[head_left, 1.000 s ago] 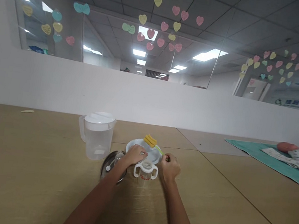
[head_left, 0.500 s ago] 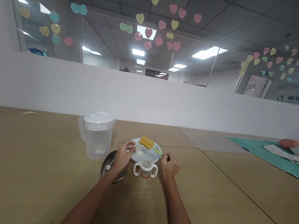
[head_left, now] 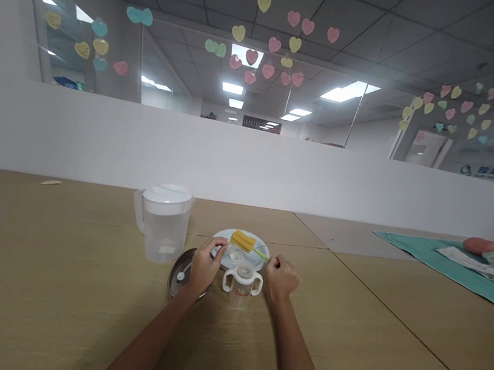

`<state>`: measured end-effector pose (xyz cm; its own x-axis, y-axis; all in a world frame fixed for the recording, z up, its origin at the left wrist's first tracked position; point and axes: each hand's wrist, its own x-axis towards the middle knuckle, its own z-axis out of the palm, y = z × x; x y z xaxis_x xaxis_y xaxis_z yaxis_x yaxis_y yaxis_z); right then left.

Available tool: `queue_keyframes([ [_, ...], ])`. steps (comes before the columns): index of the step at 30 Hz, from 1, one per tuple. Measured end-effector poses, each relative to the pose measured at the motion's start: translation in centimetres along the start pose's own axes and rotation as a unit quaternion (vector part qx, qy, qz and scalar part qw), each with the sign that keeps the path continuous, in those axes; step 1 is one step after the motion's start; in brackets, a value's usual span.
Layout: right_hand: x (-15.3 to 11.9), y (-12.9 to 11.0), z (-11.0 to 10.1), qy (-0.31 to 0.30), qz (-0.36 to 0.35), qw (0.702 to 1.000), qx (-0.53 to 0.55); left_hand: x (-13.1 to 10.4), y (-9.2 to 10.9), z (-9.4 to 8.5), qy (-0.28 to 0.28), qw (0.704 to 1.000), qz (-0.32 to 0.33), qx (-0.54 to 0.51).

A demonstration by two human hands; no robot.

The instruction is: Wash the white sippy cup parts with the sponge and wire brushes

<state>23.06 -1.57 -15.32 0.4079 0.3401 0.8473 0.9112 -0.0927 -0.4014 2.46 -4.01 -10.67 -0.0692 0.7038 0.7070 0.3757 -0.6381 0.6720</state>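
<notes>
My right hand [head_left: 282,279] is closed round the green handle of a bottle brush [head_left: 243,241] with a yellow sponge head. That head is over the white plate [head_left: 258,264]. Fingers pinched at the plate's left edge, my left hand [head_left: 207,265] is by a small clear piece; whether it grips that piece cannot be made out. A small white ring-shaped part [head_left: 235,257] lies on the plate. Between my wrists a clear baby bottle [head_left: 241,285] with two white handles stands upright, its top uncovered. Partly behind my left hand is a dark round dish [head_left: 175,285] with a thin white straw-like part [head_left: 181,275].
A clear pitcher [head_left: 165,235] with a white lid stands left of the plate. At the far right, a green mat [head_left: 430,253] bears white patterned cloth [head_left: 470,262] and a reddish rounded object [head_left: 481,246]. A white wall [head_left: 231,164] runs behind the wooden table [head_left: 78,271].
My left fingers have drawn back slightly from the clear part over the plate, and a white ring now shows there. My right hand keeps hold of the brush. The view has shifted a little.
</notes>
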Motion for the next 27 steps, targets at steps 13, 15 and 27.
queue_keyframes([
  [13,0.1,0.3,-0.1,-0.04,0.011,0.999,-0.005,0.0,-0.2,-1.1,0.041,0.991,0.016,0.124],
  [15,0.4,0.5,-0.1,-0.058,0.033,0.998,-0.016,-0.1,-0.5,-1.8,0.043,0.988,0.002,0.15],
  [27,1.3,1.8,0.0,-0.164,0.054,0.985,-0.028,-0.5,-2.3,-3.3,-0.05,0.974,-0.041,0.219],
])
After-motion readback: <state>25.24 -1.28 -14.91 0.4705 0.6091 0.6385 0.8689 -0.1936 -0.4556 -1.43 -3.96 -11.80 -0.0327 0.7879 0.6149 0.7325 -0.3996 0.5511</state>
